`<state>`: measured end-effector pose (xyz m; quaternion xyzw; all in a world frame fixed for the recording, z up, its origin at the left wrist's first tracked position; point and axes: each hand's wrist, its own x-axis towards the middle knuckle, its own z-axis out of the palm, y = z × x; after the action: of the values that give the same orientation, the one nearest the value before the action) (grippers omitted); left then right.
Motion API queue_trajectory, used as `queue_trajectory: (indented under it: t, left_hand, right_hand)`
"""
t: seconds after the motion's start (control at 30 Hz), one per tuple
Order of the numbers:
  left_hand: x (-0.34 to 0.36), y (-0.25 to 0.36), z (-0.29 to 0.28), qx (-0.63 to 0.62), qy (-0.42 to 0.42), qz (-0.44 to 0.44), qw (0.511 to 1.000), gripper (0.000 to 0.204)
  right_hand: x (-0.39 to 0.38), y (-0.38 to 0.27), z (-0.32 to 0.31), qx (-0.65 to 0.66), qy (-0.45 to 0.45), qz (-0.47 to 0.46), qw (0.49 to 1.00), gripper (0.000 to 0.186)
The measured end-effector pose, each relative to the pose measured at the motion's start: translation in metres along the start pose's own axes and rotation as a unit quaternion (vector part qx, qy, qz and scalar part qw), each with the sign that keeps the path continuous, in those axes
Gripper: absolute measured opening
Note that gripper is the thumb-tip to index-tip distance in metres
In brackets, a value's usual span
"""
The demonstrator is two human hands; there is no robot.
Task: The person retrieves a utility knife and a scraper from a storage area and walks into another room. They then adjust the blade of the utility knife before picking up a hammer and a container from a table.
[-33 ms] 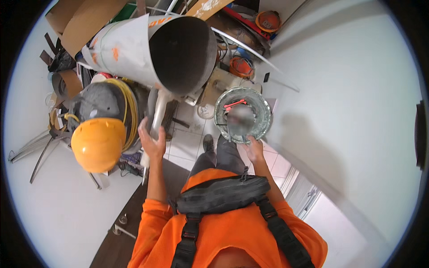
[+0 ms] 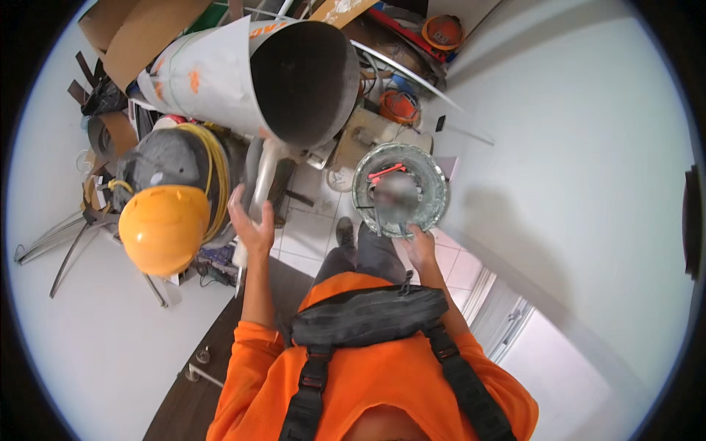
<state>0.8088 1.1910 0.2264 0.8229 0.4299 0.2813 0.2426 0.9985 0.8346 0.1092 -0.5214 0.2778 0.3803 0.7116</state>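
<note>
The right hand (image 2: 419, 246) grips the lower rim of a round silvery duct ring (image 2: 399, 189), held out front. The left hand (image 2: 250, 224), fingers spread, seems to touch a pale pipe (image 2: 263, 176) under the large grey duct (image 2: 250, 77).

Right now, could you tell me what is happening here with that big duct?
A person in an orange shirt stands below a large grey duct that hangs tilted overhead. Their left hand is raised to a pale pipe beneath the duct's open end; whether it grips is unclear. Their right hand holds the rim of a round silvery duct piece. Another person in a yellow hard hat is close on the left.
</note>
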Motion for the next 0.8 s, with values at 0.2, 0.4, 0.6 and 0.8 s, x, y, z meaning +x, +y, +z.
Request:
queue_trajectory:
  t: [0.2, 0.4, 0.6, 0.8]
  left_hand:
    - [-0.065, 0.056, -0.003, -0.138, -0.279, 0.146, 0.939, 0.041]
    - [-0.12, 0.059, 0.034, 0.026, -0.384, 0.176, 0.906, 0.035]
    - [-0.146, 0.051, 0.04, 0.193, -0.381, 0.191, 0.884, 0.048]
    - [-0.15, 0.046, 0.045, 0.214, -0.392, 0.115, 0.887, 0.056]
  right_hand:
    - [-0.122, 0.036, -0.004, -0.092, 0.025, 0.04, 0.995, 0.033]
    - [-0.164, 0.069, -0.004, -0.153, -0.014, -0.004, 0.988, 0.035]
    - [-0.179, 0.075, -0.011, -0.323, -0.078, -0.107, 0.937, 0.032]
    - [-0.185, 0.089, -0.008, -0.298, -0.085, -0.125, 0.942, 0.03]
